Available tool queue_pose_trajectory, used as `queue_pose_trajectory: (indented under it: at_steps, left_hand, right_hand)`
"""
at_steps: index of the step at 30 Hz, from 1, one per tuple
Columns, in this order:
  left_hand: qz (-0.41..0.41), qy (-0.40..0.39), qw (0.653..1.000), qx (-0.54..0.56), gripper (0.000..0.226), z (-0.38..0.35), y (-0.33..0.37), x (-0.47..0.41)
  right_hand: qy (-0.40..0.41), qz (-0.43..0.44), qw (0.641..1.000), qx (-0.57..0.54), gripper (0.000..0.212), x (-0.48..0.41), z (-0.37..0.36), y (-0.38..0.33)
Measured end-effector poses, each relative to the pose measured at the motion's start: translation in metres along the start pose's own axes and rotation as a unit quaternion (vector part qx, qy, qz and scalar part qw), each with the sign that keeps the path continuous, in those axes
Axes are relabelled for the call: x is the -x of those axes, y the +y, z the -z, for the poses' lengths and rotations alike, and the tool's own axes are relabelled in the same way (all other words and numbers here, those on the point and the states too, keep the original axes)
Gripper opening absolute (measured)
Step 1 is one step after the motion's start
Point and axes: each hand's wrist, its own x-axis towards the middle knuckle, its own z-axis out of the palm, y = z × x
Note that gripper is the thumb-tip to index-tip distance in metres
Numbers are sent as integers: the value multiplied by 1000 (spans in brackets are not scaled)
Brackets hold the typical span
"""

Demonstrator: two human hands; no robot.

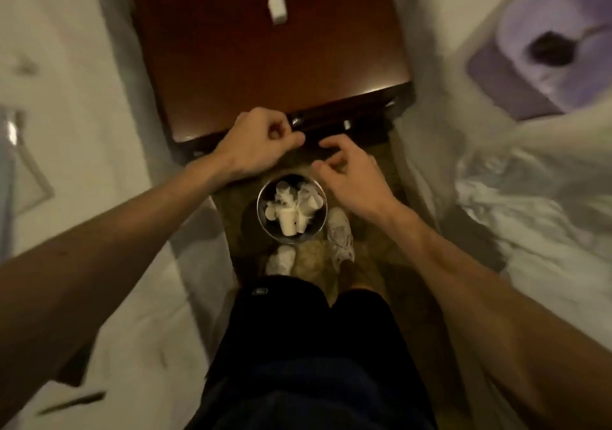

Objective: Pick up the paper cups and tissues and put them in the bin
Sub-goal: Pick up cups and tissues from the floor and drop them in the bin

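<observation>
Head view, looking straight down. Both forearms reach forward over the floor gap between two beds.

Left hand: knuckles up, fingers curled into a fist with the thumb against the index finger. I see nothing in it. It sits over the front edge of the dark wooden nightstand.

Right hand: palm down, fingers loosely bent and spread a little, nothing held. It hangs just beyond the far right rim of the bin, near the left hand but not touching it.

Bin: round, metal, upright on the patterned carpet in front of the nightstand, just ahead of my white shoes. Inside lie several white paper cups, tipped at various angles, with crumpled tissues among them; the frame is too blurred for me to count them.

A small white block rests on the nightstand top, well apart from both hands.
</observation>
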Motion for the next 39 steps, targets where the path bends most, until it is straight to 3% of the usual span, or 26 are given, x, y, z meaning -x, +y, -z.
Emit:
queue_pose_trajectory:
  at_steps: [2,6,11,14,18,23,29,36,39]
  left_hand:
    - [-80,-7,997,-11,26,39,57,30]
    - [-177,-70,978,91,35,102,161,111]
    - [-333,-194,920,75,32,108,275,193]
    - [-406,-285,867,45,27,67,321,233]
    - [-471,-379,797,21,52,-10,360,279]
    - [-515,-488,704,-22,56,-125,393,367]
    - [-543,-583,600,-69,42,-244,386,486]
    - [-562,-622,529,-128,21,-363,354,604]
    - [-567,-630,509,-148,27,-408,340,648]
  right_hand:
    - [55,32,998,-28,36,51,25,-44]
    - [143,67,978,-134,37,173,52,-109]
    - [321,87,926,-177,35,324,66,-123]
    - [435,63,871,-218,28,399,64,-105]
    - [543,19,796,-265,25,487,39,-69]
    - [665,-35,690,-284,22,593,-8,-17]
    - [744,-87,596,-289,21,704,-60,47]
    - [785,-152,507,-322,20,812,-138,122]
    - [794,-191,477,-324,20,852,-169,145]
